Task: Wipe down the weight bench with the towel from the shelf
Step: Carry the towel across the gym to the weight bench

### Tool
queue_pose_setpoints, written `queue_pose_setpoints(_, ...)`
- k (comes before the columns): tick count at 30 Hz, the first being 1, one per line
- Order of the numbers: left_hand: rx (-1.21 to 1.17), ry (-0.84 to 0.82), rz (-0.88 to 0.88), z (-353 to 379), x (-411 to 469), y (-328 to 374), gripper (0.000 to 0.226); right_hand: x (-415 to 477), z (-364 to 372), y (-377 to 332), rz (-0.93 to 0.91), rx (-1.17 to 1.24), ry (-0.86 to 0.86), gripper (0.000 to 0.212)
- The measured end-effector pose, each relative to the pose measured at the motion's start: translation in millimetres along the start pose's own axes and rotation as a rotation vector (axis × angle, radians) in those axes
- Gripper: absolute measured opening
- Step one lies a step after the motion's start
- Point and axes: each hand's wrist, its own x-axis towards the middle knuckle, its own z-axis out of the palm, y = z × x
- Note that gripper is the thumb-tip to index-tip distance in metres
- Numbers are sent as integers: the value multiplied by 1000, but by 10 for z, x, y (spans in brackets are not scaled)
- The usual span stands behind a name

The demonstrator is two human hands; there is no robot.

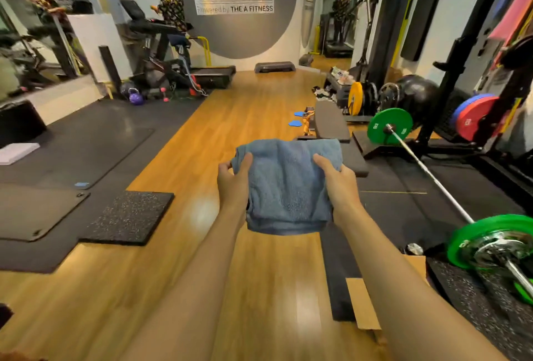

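Observation:
A folded blue towel (288,184) hangs in the air in front of me, held by both hands. My left hand (233,184) grips its left edge and my right hand (340,184) grips its right edge. Beyond the towel lies the dark padded weight bench (331,121), running away from me along the wooden floor; its near end is partly hidden behind the towel and my right hand.
A barbell (427,170) with green plates lies on the black mat at the right, by a rack with coloured plates (476,118). Black mats (86,153) cover the floor at left. A person stands on a treadmill (173,29) at the back.

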Motion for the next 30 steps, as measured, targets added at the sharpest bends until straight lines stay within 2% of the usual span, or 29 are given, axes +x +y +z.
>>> queue_pose_setpoints(4, 18, 1, 53, 383, 1778, -87, 45, 1632, 699, 114, -5, 17, -22, 16)
queue_pose_setpoints(10, 27, -66, 67, 1154, 4299, -233, 42, 3929, 1527, 211, 8, 54, 42, 16)
queue_pose_setpoints(15, 52, -148, 46, 2081, 6116, -278, 40, 5762, 1868, 55, -14, 49, 124, 11)
queue_pose_setpoints(21, 28, -169, 88, 3224, 8300, -553, 42, 8148, 2223, 31, -105, 23, 157, 8)
queue_pose_setpoints(25, 76, -187, 72, 3799, 9588, -547, 53, 9470, 2522, -24, -69, 54, 175, 8)
queue_pose_setpoints(30, 98, -183, 60, 4386, 11174, -679, 56, 11121, 2967, 80, -52, 56, 193, 7)
